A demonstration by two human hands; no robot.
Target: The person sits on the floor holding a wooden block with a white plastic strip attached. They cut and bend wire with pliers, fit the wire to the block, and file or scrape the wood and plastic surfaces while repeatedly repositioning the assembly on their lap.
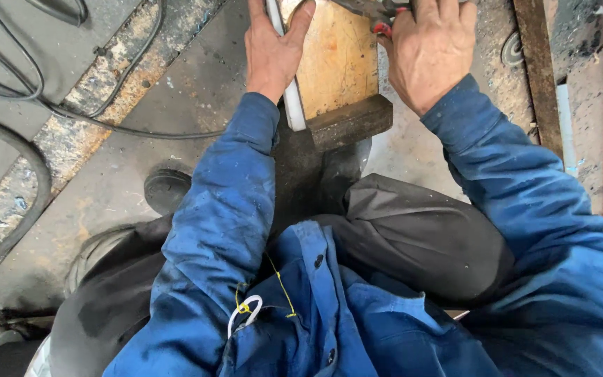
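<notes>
At the top centre of the frame the left hand lies palm down with its grip spread flat rather than curled, fingers and thumb pressing a white pipe against the left edge of a yellowish wooden board; that flat press seems meant to keep the round pipe from rolling, with the board's edge as a stop. The pipe runs from the top edge down toward the person, ending just above the knees. To the right, the right hand has its grip closed around the red handles of a plier-like tool, whose dark metal head reaches leftward over the top of the board; most of the tool is cut off by the frame, so exactly what kind it is and what it bites on cannot be told. A dark wooden block lies across the near end of the board, touching it, probably as a rest or stop. Both arms are in blue work sleeves, and the dark trousers suggest a crouched or seated pose close over the work. There is no table: everything rests on a stained, scuffed concrete floor. Black cables loop across the upper left, and rusty metal bars run along the right side.
</notes>
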